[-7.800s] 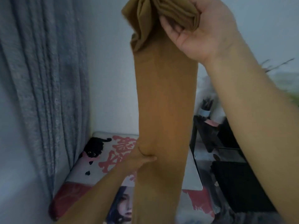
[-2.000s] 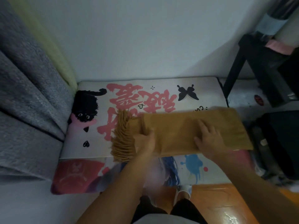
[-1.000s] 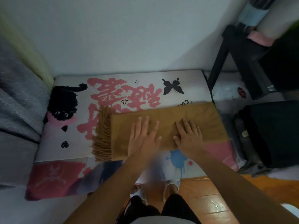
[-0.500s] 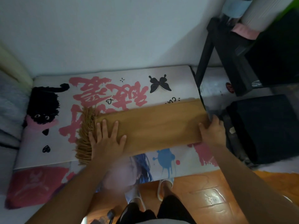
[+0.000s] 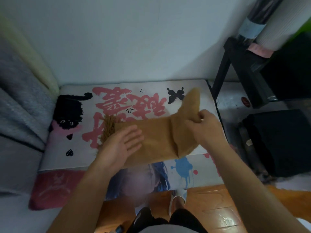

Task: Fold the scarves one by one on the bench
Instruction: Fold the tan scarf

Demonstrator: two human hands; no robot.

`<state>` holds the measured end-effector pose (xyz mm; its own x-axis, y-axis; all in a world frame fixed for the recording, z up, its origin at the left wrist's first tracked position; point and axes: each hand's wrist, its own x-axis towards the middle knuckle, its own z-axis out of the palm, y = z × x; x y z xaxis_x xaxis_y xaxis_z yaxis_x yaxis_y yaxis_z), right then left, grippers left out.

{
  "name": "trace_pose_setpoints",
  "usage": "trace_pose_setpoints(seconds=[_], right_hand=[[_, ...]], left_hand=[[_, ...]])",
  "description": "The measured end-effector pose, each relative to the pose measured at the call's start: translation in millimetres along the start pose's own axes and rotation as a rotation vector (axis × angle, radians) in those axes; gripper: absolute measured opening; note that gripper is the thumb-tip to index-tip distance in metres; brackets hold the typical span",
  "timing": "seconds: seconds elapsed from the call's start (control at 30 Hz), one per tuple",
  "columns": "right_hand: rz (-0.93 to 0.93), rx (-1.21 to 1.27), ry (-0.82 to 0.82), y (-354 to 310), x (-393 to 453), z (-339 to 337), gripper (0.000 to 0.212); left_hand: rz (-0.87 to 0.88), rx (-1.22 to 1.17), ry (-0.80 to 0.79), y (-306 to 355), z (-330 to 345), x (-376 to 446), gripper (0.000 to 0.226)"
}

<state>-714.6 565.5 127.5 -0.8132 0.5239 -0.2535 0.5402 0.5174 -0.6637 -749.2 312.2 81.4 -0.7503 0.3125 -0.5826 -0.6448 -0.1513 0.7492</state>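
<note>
Fingers of right hand (image 5: 204,126) pinch one tan scarf's (image 5: 156,140) end; left hand (image 5: 121,145) flat on it.

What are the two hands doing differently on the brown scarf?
The left hand lies flat with straight fingers, pressing the scarf near its fringe; the right hand curls round the other end. The left hand stays low on the bench; the right hand lifts its end up. Both touch the same scarf.
</note>
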Motion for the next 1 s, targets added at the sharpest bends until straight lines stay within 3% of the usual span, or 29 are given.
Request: trace_pose_setpoints(seconds=[0.07,0.13,0.2,0.23,0.3,0.4,0.5,0.57,0.63,0.7,0.8,0.87,1.0], right_hand=[[-0.177,-0.016,-0.025,-32,-28,40,0.012],[-0.339,-0.027,-0.191,-46,-50,94,0.013],[-0.366,-0.083,-0.448,-43,-66,142,0.030],[-0.318,-0.115,-0.500,-34,-69,157,0.037],[-0.261,-0.192,-0.410,-11,-68,161,0.039],[-0.220,-0.213,-0.215,27,-60,139,0.026],[-0.226,-0.248,-0.093,47,-47,117,0.033],[-0.227,-0.297,-0.120,55,-39,112,0.038],[-0.153,-0.276,-0.183,59,-31,113,0.045],[-0.030,-0.165,-0.228,61,-23,117,0.053],[0.080,0.008,-0.266,59,-11,126,0.060],[0.108,0.071,-0.258,55,-6,132,0.061],[0.154,0.138,-0.287,52,3,140,0.071]], left_hand=[[-0.001,-0.161,-0.080,8,-11,-11,0.044],[-0.047,-0.170,-0.068,8,-22,-3,0.050],[-0.149,-0.053,0.060,-1,-30,13,0.049],[-0.192,0.026,0.174,-10,-36,23,0.044],[-0.200,0.145,0.318,-30,-48,41,0.031],[-0.135,0.209,0.315,-39,-59,51,0.033],[-0.090,0.190,0.289,-41,-61,48,0.046],[0.039,0.534,0.418,-49,-63,43,0.071],[0.308,1.043,0.546,-61,-59,30,0.079],[0.569,1.352,0.397,-71,-43,16,0.069],[0.595,1.694,0.040,-96,-33,20,0.077],[0.552,1.831,0.029,-108,-44,35,0.080],[0.639,2.034,0.057,-104,-56,56,0.083]])
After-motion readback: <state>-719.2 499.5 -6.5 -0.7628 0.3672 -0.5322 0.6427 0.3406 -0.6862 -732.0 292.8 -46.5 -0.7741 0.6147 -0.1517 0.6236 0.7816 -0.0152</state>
